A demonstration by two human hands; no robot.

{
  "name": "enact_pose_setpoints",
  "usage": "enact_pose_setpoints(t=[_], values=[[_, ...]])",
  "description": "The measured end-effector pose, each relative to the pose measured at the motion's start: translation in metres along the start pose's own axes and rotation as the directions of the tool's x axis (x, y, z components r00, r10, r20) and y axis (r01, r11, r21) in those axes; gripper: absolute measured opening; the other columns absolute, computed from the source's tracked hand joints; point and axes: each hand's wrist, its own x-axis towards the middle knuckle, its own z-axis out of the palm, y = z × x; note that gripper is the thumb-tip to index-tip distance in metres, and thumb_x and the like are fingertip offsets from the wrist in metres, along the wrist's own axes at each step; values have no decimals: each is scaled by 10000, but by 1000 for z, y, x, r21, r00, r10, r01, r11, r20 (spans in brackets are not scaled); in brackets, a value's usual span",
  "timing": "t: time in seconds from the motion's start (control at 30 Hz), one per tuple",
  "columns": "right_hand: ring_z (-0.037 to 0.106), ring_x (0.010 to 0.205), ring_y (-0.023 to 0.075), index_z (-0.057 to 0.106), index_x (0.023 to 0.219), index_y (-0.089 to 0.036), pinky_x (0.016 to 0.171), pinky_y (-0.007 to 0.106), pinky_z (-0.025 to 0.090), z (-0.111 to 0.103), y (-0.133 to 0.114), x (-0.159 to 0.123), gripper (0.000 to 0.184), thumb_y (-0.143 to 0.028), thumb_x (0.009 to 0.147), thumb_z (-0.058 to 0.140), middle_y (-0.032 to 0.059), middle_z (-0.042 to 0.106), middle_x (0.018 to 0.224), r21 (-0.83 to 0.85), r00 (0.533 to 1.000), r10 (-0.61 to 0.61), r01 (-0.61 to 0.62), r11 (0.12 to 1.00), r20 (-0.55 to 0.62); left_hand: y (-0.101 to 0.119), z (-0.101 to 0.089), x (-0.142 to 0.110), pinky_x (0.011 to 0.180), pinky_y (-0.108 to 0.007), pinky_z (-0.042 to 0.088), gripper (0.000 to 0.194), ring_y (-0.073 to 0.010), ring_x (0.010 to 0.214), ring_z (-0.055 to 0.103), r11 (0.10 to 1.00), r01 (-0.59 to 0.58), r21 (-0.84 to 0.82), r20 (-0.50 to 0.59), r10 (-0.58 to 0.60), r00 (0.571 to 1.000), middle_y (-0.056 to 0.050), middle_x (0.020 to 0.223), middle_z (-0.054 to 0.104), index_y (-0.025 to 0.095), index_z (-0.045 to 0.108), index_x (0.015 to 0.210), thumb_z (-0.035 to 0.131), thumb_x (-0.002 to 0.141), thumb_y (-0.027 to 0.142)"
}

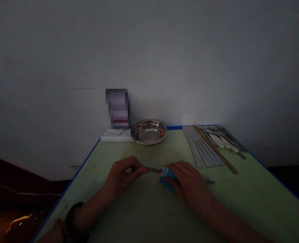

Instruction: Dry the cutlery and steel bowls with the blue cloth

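**Utensil and blue cloth held in front of the bowl**

The steel bowl (148, 132) stands near the table's far edge, close to the wall (149, 60). Blue edging (174, 128) shows just behind it and runs down both sides of the green table (250, 195). Green surface stretches from the bowl's near side to the hands, giving them room to move; a broader stretch spreads nearer and to the right of the bowl, on the near side of the laid-out cutlery.

Nearer than the bowl, the left hand (125, 173) pinches one end of a metal utensil (154, 170). The right hand (187, 179), nearer and right of the bowl, is closed on a blue cloth (168, 173) around that utensil; a metal tip shows beyond the hand.

Counts: one bowl, one cloth, one white block (116, 135) just left of the bowl, one blurred-out upright panel (119, 108) above that block. Right of the bowl lie at least five flat grey handles (206, 153), brown sticks (215, 150) whose number is unclear, and two white handles (222, 141) among overlapping metal pieces too dim to count.
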Motion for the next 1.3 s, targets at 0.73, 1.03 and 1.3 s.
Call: enact_pose_setpoints(t=[0.73,1.03,1.3], values=[[565,721,172,552,845,-159,656,299,425,-16,6,4,281,-397,900,412,53,621,803,93,933,187,-225,970,307,-4,-7,2,695,-253,430,258,-158,755,580,871,390,-300,489,-211,847,-27,838,690,177,674,874,485,841,349],[559,768,175,557,879,-153,708,311,434,-15,5,0,288,-399,902,407,59,617,841,116,948,83,-124,986,306,-6,-4,4,570,-218,395,189,-113,587,521,835,460,-301,408,-323,854,30,609,583,156,606,694,614,745,338],[581,795,212,586,913,-162,706,341,431,9,-15,4,170,-307,826,568,59,642,860,-69,972,-35,53,996,233,-2,10,-7,639,-231,424,176,-132,695,565,985,152,-76,459,-101,883,1,762,622,178,618,813,496,852,300]])
